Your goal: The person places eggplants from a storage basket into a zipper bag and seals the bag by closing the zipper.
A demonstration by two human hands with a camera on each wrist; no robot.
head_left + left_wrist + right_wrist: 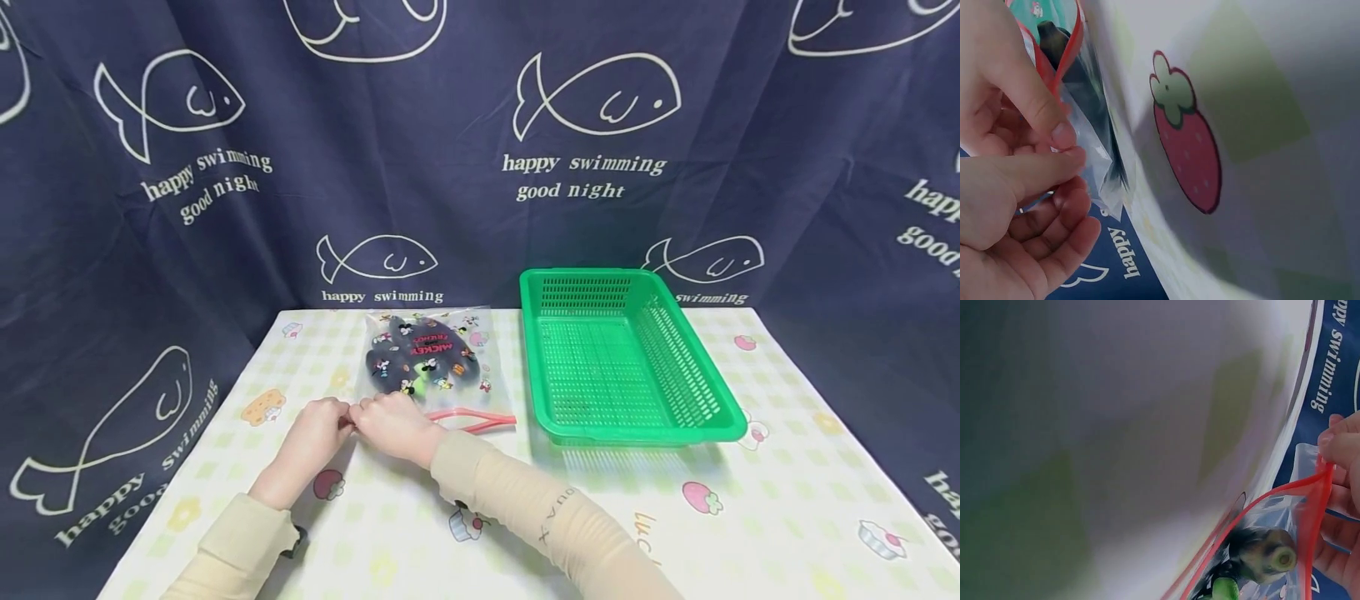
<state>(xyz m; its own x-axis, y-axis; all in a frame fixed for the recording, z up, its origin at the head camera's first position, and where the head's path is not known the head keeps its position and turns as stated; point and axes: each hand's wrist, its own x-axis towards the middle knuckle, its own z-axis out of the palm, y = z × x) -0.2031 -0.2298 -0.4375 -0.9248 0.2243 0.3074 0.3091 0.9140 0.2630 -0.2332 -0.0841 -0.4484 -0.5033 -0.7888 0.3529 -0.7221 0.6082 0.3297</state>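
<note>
A clear zip bag (422, 398) with cartoon print and a red zip strip (480, 415) lies flat on the table, its mouth toward me. Several dark, rounded things (386, 372) and a green piece (421, 377) show through the plastic. At the near left corner of the bag, my left hand (318, 425) pinches the edge with thumb and fingertips. My right hand (393, 423) meets it there, thumb and fingers on the same corner. In the right wrist view the red zip (1321, 506) has its two sides spread apart beyond the pinched end.
A green plastic basket (555, 427) with slotted walls stands right of the bag. The tablecloth (600, 517) is pale, checked and printed with fruit and cakes. A dark blue curtain (465, 167) with fish drawings hangs behind the table.
</note>
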